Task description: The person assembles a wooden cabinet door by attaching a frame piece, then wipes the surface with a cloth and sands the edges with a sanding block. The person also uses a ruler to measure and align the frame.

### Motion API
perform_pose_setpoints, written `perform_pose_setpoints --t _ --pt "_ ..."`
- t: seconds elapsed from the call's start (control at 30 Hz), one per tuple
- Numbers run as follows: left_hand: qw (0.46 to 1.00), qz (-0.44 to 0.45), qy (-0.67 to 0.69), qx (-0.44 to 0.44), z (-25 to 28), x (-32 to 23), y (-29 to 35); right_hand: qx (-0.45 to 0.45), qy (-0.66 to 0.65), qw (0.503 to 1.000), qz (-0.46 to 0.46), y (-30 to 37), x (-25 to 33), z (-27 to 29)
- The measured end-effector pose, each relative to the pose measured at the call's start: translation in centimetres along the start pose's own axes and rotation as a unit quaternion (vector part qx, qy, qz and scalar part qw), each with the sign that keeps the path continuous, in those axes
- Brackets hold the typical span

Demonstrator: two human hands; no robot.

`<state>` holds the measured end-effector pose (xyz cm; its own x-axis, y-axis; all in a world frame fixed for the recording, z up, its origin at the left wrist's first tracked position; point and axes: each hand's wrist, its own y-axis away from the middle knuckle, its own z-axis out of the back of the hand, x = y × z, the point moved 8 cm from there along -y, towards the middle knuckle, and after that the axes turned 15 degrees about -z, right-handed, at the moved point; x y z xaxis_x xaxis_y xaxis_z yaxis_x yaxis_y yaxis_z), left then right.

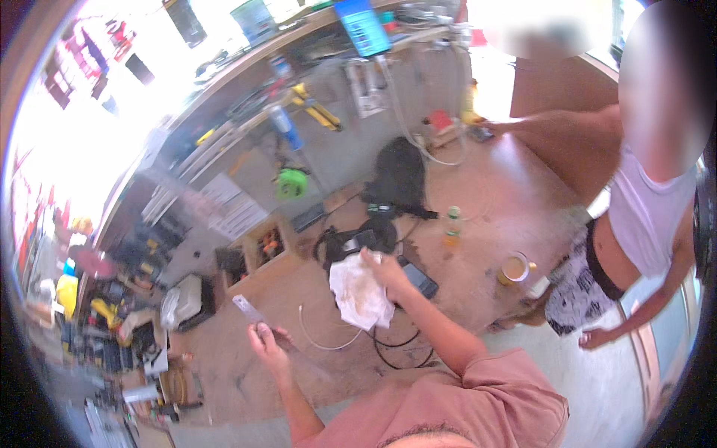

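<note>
My left hand [269, 345] holds a flat grey metal strip [249, 310] that points up and to the left. Above and to its right, my right hand [385, 270] grips a crumpled white cloth [360, 293] with brownish stains, which hangs down from my fingers. The cloth and the strip are apart. Both forearms come in from the lower edge, out of a salmon-coloured shirt [478, 403].
Another person [635, 224] in a white top stands at the right, one arm reaching toward the far wall. On the brown floor lie a phone [418, 278], a white cable [321, 336], a bottle [452, 224], a cup [514, 267] and a black bag [399, 175]. Tool clutter lines the left.
</note>
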<state>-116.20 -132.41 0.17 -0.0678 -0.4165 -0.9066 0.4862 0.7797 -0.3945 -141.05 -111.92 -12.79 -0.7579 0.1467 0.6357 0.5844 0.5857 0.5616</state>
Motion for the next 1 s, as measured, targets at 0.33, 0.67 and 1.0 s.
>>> perform_pose_setpoints --t 0.33,0.67,1.0 --pt "0.976 0.017 0.079 0.202 -6.1 0.7 1.1 -0.015 -0.037 0.997 0.063 7.5 -10.8 5.0" --pt "0.818 0.090 0.059 0.565 -4.5 12.0 14.3 -0.112 -0.183 0.964 0.156 15.9 -21.4 9.5" --pt "0.777 0.176 0.134 0.590 5.1 17.9 20.6 -0.218 -0.250 0.934 0.132 19.5 -32.6 6.6"
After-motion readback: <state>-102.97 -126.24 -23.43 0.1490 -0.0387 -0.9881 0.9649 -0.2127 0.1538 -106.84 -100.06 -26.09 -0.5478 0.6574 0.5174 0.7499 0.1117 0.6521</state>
